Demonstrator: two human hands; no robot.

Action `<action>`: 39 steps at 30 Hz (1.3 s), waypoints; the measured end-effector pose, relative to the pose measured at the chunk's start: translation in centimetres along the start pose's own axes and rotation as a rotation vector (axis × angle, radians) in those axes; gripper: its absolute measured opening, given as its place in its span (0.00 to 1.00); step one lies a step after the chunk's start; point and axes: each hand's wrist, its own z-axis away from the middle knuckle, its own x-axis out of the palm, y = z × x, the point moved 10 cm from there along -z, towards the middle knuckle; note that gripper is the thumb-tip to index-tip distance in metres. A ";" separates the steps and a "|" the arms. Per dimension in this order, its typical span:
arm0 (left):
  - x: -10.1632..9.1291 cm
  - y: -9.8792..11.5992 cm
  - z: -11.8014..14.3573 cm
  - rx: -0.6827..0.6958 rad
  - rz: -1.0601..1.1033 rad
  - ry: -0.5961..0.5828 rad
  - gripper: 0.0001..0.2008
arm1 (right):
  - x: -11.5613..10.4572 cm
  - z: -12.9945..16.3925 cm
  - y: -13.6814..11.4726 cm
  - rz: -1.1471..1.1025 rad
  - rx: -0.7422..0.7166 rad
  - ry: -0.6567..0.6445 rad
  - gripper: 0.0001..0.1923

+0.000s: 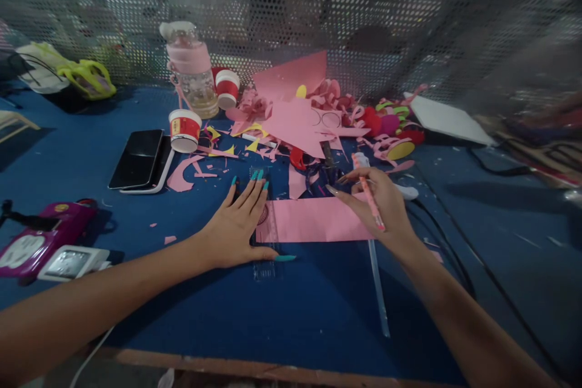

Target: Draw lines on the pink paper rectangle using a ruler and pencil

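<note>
My left hand [236, 221] lies with fingers spread on a clear plastic ruler [264, 271], pressing it across the left end of a pink paper strip [313, 221]. In my right hand [391, 203] a pink-orange pencil [370, 199] is held, its eraser end pointing down toward me. The right thumb and index finger reach over the strip's right end, close to dark blue scissors [316, 179], partly hidden among scraps. Whether they touch the scissors I cannot tell. A thin clear stick [379, 291] extends from under the strip's right end toward me.
Pink sheets [291, 124] and paper scraps are heaped at the back. Left of them stand a drink bottle [195, 73], a paper cup [185, 131] and another behind it. A phone [136, 159] and purple toy car [45, 236] lie left; a black cable [445, 242] runs right.
</note>
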 end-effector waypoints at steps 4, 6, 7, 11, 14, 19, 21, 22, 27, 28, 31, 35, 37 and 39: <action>0.1 0.0 0.0 -0.003 -0.002 -0.015 0.57 | -0.1 -0.2 0.0 0.086 -0.105 0.002 0.20; 0.0 0.0 0.0 0.000 -0.004 -0.005 0.57 | -0.2 -0.4 0.1 0.102 -0.147 -0.003 0.20; -0.1 0.0 0.0 0.001 -0.005 -0.001 0.57 | -0.3 -0.5 0.2 0.107 -0.158 0.000 0.21; 0.1 0.0 0.1 0.013 -0.005 0.006 0.57 | -0.6 -0.6 0.4 0.122 -0.176 0.031 0.22; 0.0 0.0 0.2 0.032 -0.007 0.027 0.56 | -0.3 -0.4 -0.2 0.163 -0.224 0.017 0.19; 0.0 0.0 0.1 0.012 0.000 0.003 0.56 | -0.3 -0.3 -0.6 0.213 -0.253 0.020 0.18; -0.1 0.0 0.0 0.000 0.004 -0.002 0.56 | -0.3 -0.3 -0.5 0.217 -0.257 0.027 0.18; -0.1 0.0 0.0 -0.004 0.009 -0.004 0.56 | -0.3 -0.3 -0.5 0.224 -0.259 0.030 0.18; -0.1 0.1 -0.2 -0.011 0.032 -0.030 0.59 | -0.5 0.1 -1.5 0.310 -0.277 0.079 0.15; -0.1 0.0 -0.2 -0.012 0.034 -0.030 0.59 | -0.7 0.2 -1.9 0.335 -0.277 0.105 0.14; -0.2 0.1 -0.2 -0.008 0.038 -0.022 0.58 | -1.5 0.7 -3.6 0.323 -0.281 0.182 0.10; 0.2 0.0 -0.2 -0.004 0.041 -0.040 0.58 | -1.5 1.7 -5.4 0.064 -0.263 0.163 0.13; 0.2 -0.1 -0.2 -0.002 0.035 -0.025 0.57 | -0.9 2.1 -5.4 -0.101 -0.188 0.113 0.14; 0.1 0.0 -0.2 0.005 0.029 -0.005 0.57 | -0.3 2.4 -4.8 -0.270 -0.074 0.090 0.13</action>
